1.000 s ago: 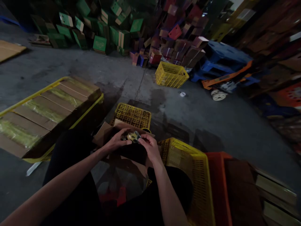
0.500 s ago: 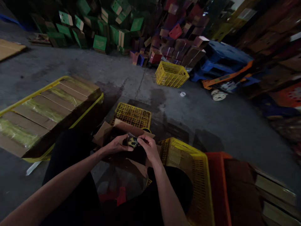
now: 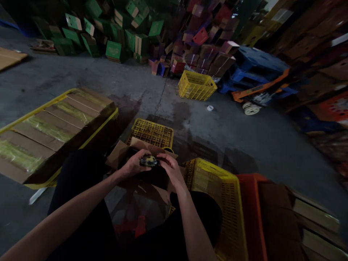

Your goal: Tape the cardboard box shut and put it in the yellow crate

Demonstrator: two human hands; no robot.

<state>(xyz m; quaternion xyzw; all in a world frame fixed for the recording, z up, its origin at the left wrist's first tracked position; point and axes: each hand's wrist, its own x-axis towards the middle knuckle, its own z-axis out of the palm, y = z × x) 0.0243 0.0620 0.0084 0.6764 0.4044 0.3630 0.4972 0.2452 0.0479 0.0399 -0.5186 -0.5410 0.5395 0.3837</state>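
Above an open cardboard box (image 3: 118, 154), my left hand (image 3: 132, 164) is closed around a small, shiny packet (image 3: 148, 160) in clear wrap, patterned yellowish and dark. What is inside the wrap is too dim to make out. My right hand (image 3: 170, 168) is at the packet's right end, thumb and fingertips closed on its edge. The box's flaps stand spread out between my knees, and its inside is dark.
A yellow crate (image 3: 156, 131) sits beyond the box. At right are a yellow crate (image 3: 235, 203) and a red crate (image 3: 251, 206). Taped cartons (image 3: 58, 121) lie at left. Farther off are another yellow crate (image 3: 196, 87), an orange pallet jack (image 3: 261, 88) and blue pallets (image 3: 258, 61).
The packet has turned in my hands and now lies flatter and more lengthwise, slightly to the left. My right fingers have shifted at its end. The view has moved a little.
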